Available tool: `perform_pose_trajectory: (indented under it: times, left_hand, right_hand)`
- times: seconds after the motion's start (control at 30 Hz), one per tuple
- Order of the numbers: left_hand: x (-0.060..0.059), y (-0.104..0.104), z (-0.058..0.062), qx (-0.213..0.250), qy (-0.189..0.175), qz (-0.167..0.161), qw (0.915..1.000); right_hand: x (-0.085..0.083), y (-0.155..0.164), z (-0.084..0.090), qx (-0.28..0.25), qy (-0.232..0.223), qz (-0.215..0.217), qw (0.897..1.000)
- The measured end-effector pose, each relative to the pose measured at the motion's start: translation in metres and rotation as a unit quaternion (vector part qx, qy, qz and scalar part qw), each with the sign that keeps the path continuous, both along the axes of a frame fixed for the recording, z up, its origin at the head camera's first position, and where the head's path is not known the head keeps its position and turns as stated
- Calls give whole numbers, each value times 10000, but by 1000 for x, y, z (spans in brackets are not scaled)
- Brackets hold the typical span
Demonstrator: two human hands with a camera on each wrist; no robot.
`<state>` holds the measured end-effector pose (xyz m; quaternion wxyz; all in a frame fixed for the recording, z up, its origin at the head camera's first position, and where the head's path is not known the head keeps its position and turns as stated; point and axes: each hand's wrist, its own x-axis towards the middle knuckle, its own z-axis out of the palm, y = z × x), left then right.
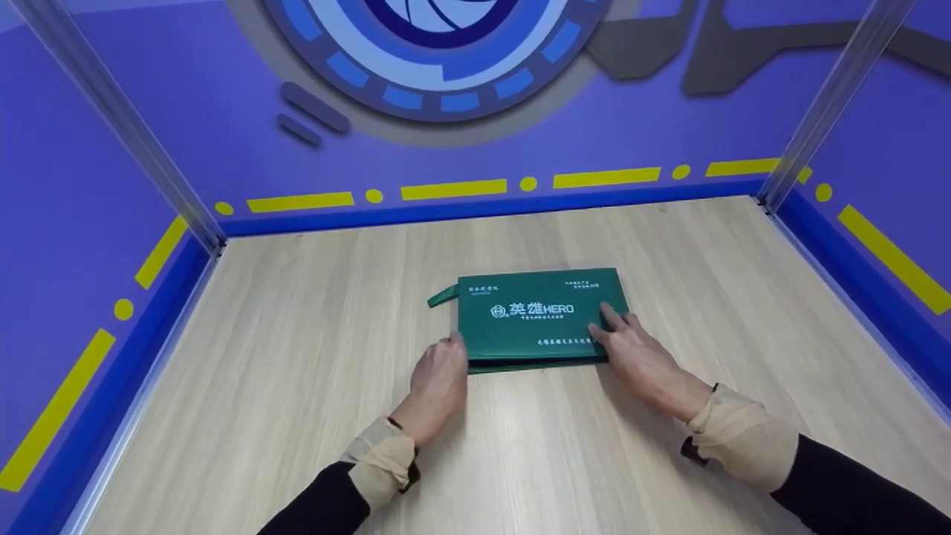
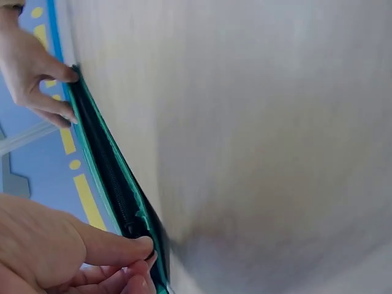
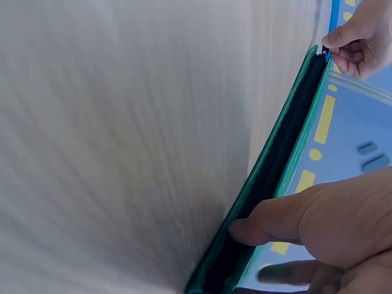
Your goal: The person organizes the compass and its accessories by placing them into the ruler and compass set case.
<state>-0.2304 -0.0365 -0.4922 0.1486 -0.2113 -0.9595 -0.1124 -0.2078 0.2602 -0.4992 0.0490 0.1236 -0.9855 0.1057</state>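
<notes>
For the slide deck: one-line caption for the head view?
Both hands on a flat green zippered pouch on a wood-grain table: left hand pinching its near-left corner, right hand resting on top.

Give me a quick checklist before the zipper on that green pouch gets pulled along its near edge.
1. Green pouch lies flat on the wooden table: ok.
2. Left hand pinches at the left end of the zipper, thumb and fingers closed there: ok, though the pull tab itself is hidden.
3. Right hand steadies the pouch, fingers on top, thumb at the zipper edge: ok.
4. Zipper track free of snags: cannot tell; only a dark line shows.
5. Zipper open or closed: cannot tell.
6. Green loop at the far left corner lies clear of both hands: ok.
</notes>
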Motion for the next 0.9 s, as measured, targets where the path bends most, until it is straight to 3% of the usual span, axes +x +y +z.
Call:
perform_pose_trajectory:
  times: [0.17, 0.3, 0.6, 0.77, 0.9]
  left_hand:
    - [-12, -8, 0, 410, -289, 91, 9987]
    - [-27, -11, -1, 334, -499, 228, 9979]
    - [-81, -5, 3, -61, -946, 564, 9939]
    - [-112, 2, 3, 212, -944, 846, 9917]
    - [-126, 9, 3, 388, -1011, 1027, 9888]
  right_hand:
    - [0, 3, -1, -1, 38, 119, 9999]
    - [1, 6, -3, 26, 46, 192, 9998]
    - [2, 6, -2, 99, 48, 328, 9994]
    - [5, 6, -2, 233, 122, 379, 9989]
    - [7, 8, -2, 293, 186, 426, 9985]
